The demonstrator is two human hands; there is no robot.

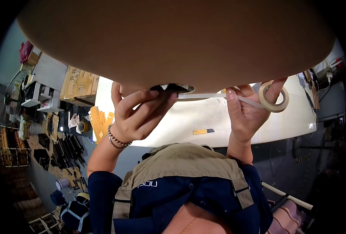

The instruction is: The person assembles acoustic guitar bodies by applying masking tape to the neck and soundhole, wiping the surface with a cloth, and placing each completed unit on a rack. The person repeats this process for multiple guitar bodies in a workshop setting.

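A large tan cardboard sheet (pixel 173 39) fills the upper picture, held up close in front of me. My left hand (pixel 136 115) pinches its lower edge, where a dark opening shows, and holds the free end of a pale strip of tape (pixel 204 96). The strip runs right to a small roll of beige tape (pixel 273 96). My right hand (pixel 251 109) has a finger through that roll and its thumb on the strip. Both hands are raised above a white table (pixel 259 124).
A small yellow and black piece (pixel 202 132) lies on the white table. To the left stand cardboard boxes (pixel 79 84), white equipment (pixel 40 97), a stack of tan strips (pixel 99 123), and dark parts (pixel 63 150) spread over the floor. A fan (pixel 7 105) stands far left.
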